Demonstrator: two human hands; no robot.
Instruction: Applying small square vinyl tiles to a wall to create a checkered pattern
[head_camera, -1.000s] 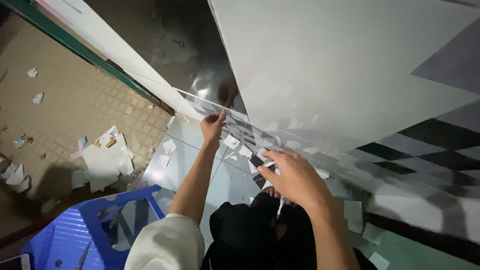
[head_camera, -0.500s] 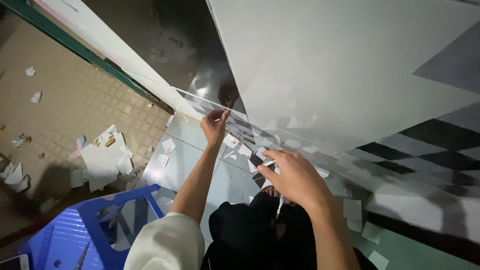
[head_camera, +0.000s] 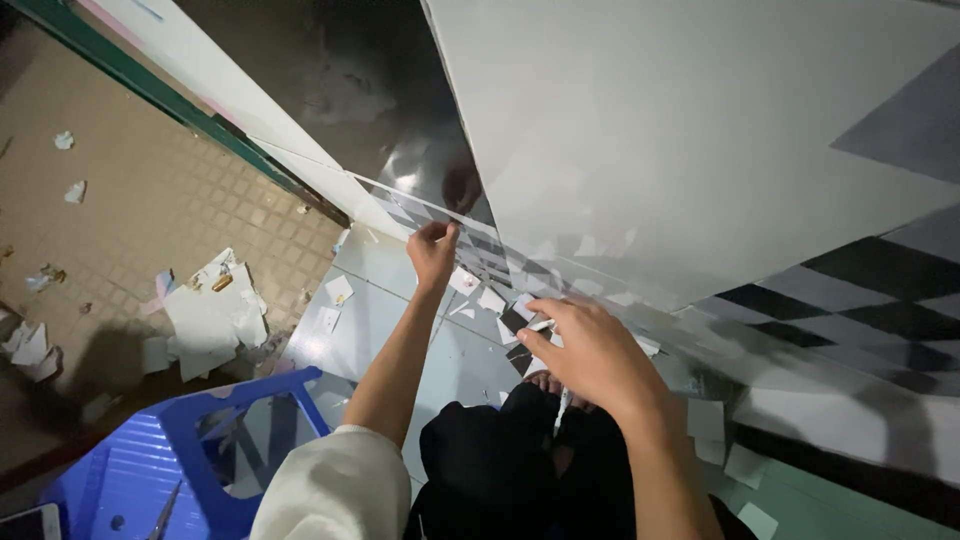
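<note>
Dim indoor scene, cool cast. Brightest area is the pale panel (head_camera: 700, 140) far right, evenly lit. Soft glare patches on the glossy dark surface (head_camera: 340, 90) far centre, which also carries a faint reflection. The tiled floor (head_camera: 130, 210) on the left is dull, with a soft shadow near left. Wide-angle lens bends straight edges toward the corners. Focus is mildly soft throughout.

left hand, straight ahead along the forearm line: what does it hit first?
Likely the glossy wall panel: the left hand points up toward its lower edge and seems to pinch something there already. Depth is unclear, so contact can't be confirmed.
</note>
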